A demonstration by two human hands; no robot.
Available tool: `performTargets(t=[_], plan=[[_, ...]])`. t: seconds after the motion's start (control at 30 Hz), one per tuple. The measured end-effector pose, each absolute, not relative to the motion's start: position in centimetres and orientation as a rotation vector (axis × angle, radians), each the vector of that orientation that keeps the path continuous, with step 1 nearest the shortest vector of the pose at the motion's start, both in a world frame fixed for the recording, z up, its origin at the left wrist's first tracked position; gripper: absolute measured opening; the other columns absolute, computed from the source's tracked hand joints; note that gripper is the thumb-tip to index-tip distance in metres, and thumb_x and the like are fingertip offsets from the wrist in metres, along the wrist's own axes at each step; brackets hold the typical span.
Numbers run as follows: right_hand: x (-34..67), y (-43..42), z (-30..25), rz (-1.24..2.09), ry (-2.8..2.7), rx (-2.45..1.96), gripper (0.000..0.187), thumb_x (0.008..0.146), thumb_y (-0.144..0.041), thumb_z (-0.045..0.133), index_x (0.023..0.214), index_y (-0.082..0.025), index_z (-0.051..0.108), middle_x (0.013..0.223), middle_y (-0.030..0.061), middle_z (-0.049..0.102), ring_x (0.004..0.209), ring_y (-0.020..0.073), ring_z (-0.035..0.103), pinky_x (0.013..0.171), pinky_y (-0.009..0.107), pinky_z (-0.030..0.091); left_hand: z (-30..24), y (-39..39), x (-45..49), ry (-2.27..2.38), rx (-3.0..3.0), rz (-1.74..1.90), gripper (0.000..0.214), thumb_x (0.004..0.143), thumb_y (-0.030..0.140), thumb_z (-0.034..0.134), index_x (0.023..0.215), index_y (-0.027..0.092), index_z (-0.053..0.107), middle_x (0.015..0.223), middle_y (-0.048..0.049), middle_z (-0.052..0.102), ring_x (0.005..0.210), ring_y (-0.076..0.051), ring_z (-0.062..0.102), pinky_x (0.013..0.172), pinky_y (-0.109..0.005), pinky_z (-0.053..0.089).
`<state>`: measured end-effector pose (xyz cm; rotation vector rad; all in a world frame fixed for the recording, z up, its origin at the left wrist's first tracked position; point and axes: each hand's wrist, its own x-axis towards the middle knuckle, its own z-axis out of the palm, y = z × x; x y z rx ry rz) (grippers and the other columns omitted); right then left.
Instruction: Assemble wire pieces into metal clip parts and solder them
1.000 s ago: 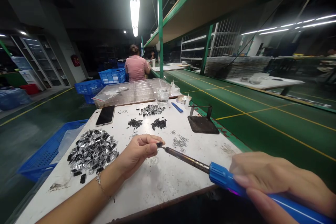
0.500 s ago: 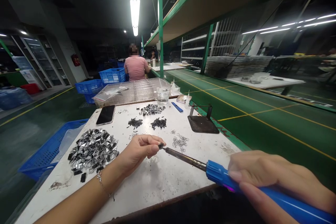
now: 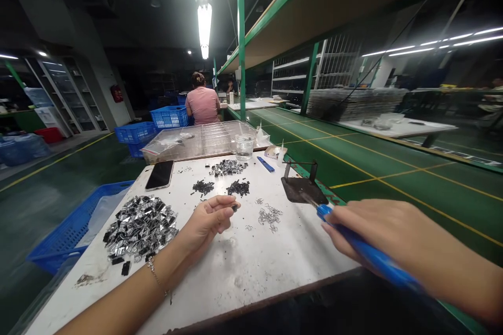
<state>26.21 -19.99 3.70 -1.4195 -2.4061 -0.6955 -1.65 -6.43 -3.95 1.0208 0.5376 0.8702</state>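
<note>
My left hand (image 3: pixel 210 217) pinches a small black part (image 3: pixel 234 208) between thumb and fingertips, above the white tabletop (image 3: pixel 267 272). In my right hand (image 3: pixel 377 227) is a blue-handled soldering iron (image 3: pixel 356 243); its metal tip points up and left near the dark metal stand (image 3: pixel 304 191), smeared by motion. Right of my left hand lies a scatter of small silver metal pieces (image 3: pixel 270 215). Two piles of tiny black parts, one on the left (image 3: pixel 203 187) and one on the right (image 3: pixel 238 187), sit just beyond it. To its left is a large heap of black and silver pieces (image 3: pixel 141 227).
Farther back are a silver-and-black pile (image 3: pixel 228 167), a glass of clear liquid (image 3: pixel 244 146), a blue strip-shaped tool (image 3: pixel 266 164), a phone (image 3: pixel 159 175) and a clear plastic tray (image 3: pixel 196 138). A blue crate (image 3: pixel 58 243) stands left of the table. A person in pink (image 3: pixel 203 104) sits beyond.
My right hand has swung the soldering iron away from the black part, to the right and toward the stand. My left hand has shifted slightly left, still holding the part.
</note>
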Motion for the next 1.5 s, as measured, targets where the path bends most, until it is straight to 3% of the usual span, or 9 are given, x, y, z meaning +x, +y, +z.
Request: performTargets(t=[0.27, 0.43, 0.57, 0.63, 0.73, 0.87, 1.07, 1.37, 1.5], plan=[[30.7, -14.7, -3.0, -0.981, -2.582, -1.671, 0.036, 0.066, 0.007, 0.052, 0.092, -0.017, 0.060, 0.073, 0.0066, 0.065, 0.063, 0.0217, 0.061, 0.051, 0.027, 0.033, -4.4, -6.2, -1.7, 0.532, 1.044, 0.876, 0.028, 0.070, 0.030, 0.078, 0.091, 0.015, 0.068, 0.062, 0.0029, 0.047, 0.055, -0.006, 0.041, 0.061, -0.022, 0.035], [31.6, -14.0, -4.3, -0.929, -2.612, -1.705, 0.034, 0.072, 0.004, 0.053, 0.095, -0.019, 0.062, 0.082, 0.0079, 0.064, 0.073, 0.0230, 0.062, 0.060, 0.030, 0.042, -4.3, -6.6, -1.6, 0.595, 1.220, 0.827, 0.028, 0.075, 0.034, 0.072, 0.096, 0.016, 0.068, 0.068, 0.0002, 0.053, 0.061, -0.008, 0.044, 0.066, -0.023, 0.036], [29.7, -14.8, -3.0, -0.917, -2.528, -1.664, 0.061, 0.070, 0.005, 0.052, 0.125, -0.022, 0.052, 0.093, 0.0099, 0.063, 0.083, 0.0272, 0.060, 0.069, 0.038, 0.045, -3.8, -7.8, -1.1, 0.674, 1.429, 0.768, 0.028, 0.076, 0.037, 0.071, 0.093, 0.015, 0.069, 0.068, -0.0017, 0.056, 0.065, -0.012, 0.047, 0.066, -0.025, 0.039], [27.3, -15.8, -2.1, -0.666, -2.455, -1.567, 0.054, 0.083, -0.004, 0.049, 0.132, -0.027, 0.045, 0.102, 0.0088, 0.061, 0.084, 0.0226, 0.059, 0.073, 0.037, 0.046, -3.5, -8.6, -0.7, 0.650, 1.470, 0.740, 0.029, 0.075, 0.038, 0.071, 0.092, 0.014, 0.068, 0.073, -0.0036, 0.059, 0.064, -0.012, 0.049, 0.064, -0.026, 0.041], [23.2, -17.6, -1.7, -0.071, -2.256, -1.352, 0.039, 0.091, -0.025, 0.052, 0.129, -0.027, 0.043, 0.107, 0.0072, 0.059, 0.090, 0.0181, 0.058, 0.076, 0.030, 0.047, -3.6, -10.1, -0.2, 0.537, 1.490, 0.683, 0.031, 0.075, 0.037, 0.071, 0.097, 0.015, 0.066, 0.082, -0.0065, 0.063, 0.065, -0.012, 0.051, 0.064, -0.026, 0.042], [19.6, -19.1, -2.6, 0.386, -2.121, -1.143, 0.035, 0.088, -0.024, 0.059, 0.120, -0.027, 0.047, 0.095, 0.0028, 0.060, 0.078, 0.0139, 0.056, 0.070, 0.024, 0.047, -4.1, -11.6, 0.4, 0.412, 1.523, 0.634, 0.031, 0.075, 0.032, 0.073, 0.098, 0.014, 0.063, 0.091, -0.0084, 0.064, 0.071, -0.013, 0.053, 0.069, -0.026, 0.043], [18.5, -19.1, -3.9, 0.522, -1.973, -1.060, 0.005, 0.088, -0.019, 0.056, 0.091, -0.022, 0.059, 0.085, 0.0022, 0.056, 0.075, 0.0132, 0.055, 0.067, 0.024, 0.045, -4.6, -11.5, 0.7, 0.442, 1.473, 0.591, 0.036, 0.068, 0.033, 0.078, 0.092, 0.013, 0.059, 0.080, -0.0033, 0.060, 0.068, -0.011, 0.051, 0.064, -0.023, 0.040], [19.1, -16.2, -6.2, 0.789, -1.713, -1.194, 0.012, 0.082, -0.027, 0.062, 0.091, -0.018, 0.064, 0.088, 0.0047, 0.058, 0.077, 0.0167, 0.057, 0.073, 0.030, 0.046, -3.9, -5.4, -1.6, 0.974, 2.475, 0.736, 0.039, 0.086, 0.045, 0.053, 0.116, 0.020, 0.058, 0.116, -0.0106, 0.052, 0.110, -0.027, 0.042, 0.094, -0.041, 0.036], [19.2, -15.2, -6.7, 0.969, -1.672, -1.236, 0.017, 0.078, -0.029, 0.066, 0.091, -0.018, 0.066, 0.085, 0.0035, 0.059, 0.072, 0.0159, 0.054, 0.068, 0.028, 0.045, -4.9, -3.3, -1.1, 1.209, 2.738, 0.559, 0.051, 0.092, 0.052, 0.037, 0.130, 0.021, 0.048, 0.116, -0.0124, 0.047, 0.109, -0.028, 0.039, 0.093, -0.044, 0.035]])
